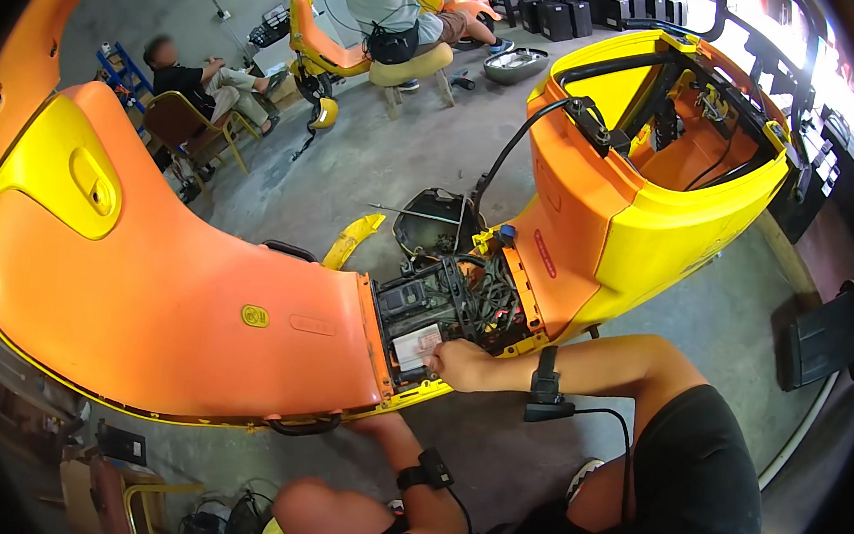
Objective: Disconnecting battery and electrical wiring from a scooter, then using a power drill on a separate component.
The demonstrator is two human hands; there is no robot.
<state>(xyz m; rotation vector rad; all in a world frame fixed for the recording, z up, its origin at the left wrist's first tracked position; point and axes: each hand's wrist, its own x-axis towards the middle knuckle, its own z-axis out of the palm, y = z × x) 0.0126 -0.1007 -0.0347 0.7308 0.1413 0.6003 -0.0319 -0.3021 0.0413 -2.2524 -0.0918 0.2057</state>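
Note:
An orange and yellow scooter body [164, 297] lies across the view, its middle compartment [393, 317] open with a tangle of dark cables [490, 297] inside. My right hand [454, 365] reaches into the compartment, fingers curled closed on the edge of a pale rectangular part [415, 344]. My left hand [370, 423] goes under the scooter's near edge, below a black side handle [304, 426]; its fingers are hidden. Straps with small black devices are on both my wrists.
Beyond lie a loose yellow panel [349, 241] and a black tray [431, 217] with tools. A seated person [176, 77], another person [387, 8] on a bench and an orange scooter [333, 54] are behind. Several black boxes [557, 16] line the back; a chair [143, 496] stands lower left.

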